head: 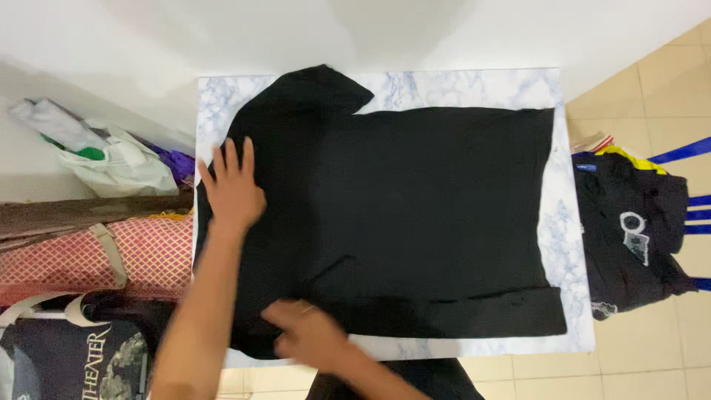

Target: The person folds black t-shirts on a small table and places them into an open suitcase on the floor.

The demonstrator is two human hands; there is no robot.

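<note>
1. Black shirt (415,215): spread flat over most of the marble-patterned table (459,87), one sleeve pointing to the far edge; both hands rest on its left part.
2. Surroundings: heap of dark clothes (629,230) right of the table; white bag (118,163) and red patterned cloth (148,252) to the left.
3. Left hand (233,189): released, fingers spread, palm flat on the shirt.
4. Right hand (307,337): blurred, at the shirt's near edge; grip cannot be told.
</note>
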